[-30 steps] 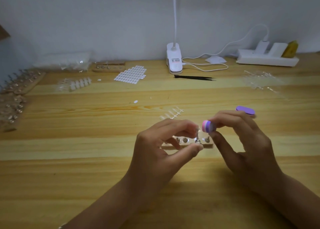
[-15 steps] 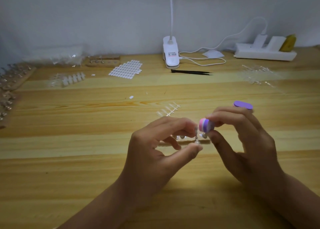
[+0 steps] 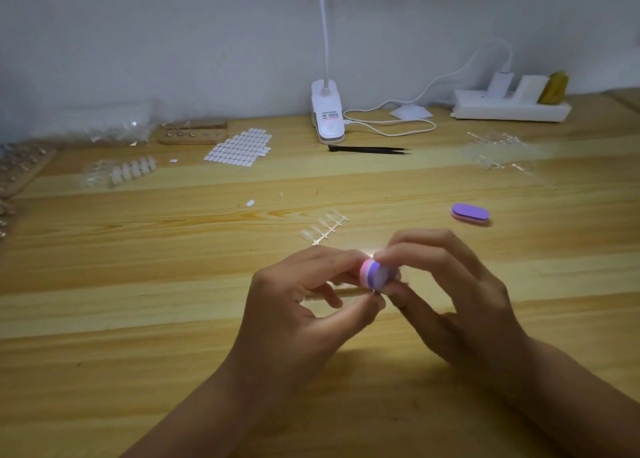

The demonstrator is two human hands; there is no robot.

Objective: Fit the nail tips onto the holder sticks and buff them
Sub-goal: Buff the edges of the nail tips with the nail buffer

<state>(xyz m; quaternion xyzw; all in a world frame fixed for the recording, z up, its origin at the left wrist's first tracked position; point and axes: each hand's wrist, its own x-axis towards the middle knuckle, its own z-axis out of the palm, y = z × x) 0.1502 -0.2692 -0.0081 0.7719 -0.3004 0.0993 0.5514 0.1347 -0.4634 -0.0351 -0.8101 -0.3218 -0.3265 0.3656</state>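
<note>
Buffing step, I judge: my right hand (image 3: 460, 294) pinches the pink-purple-white foam buffer block (image 3: 375, 274) vs. whatever my left hand (image 3: 304, 305) grip clenches—can't tell; next needs light strokes.

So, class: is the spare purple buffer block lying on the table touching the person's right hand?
Apart. The head view shows bare wooden table between the purple buffer block and the right hand.
</note>
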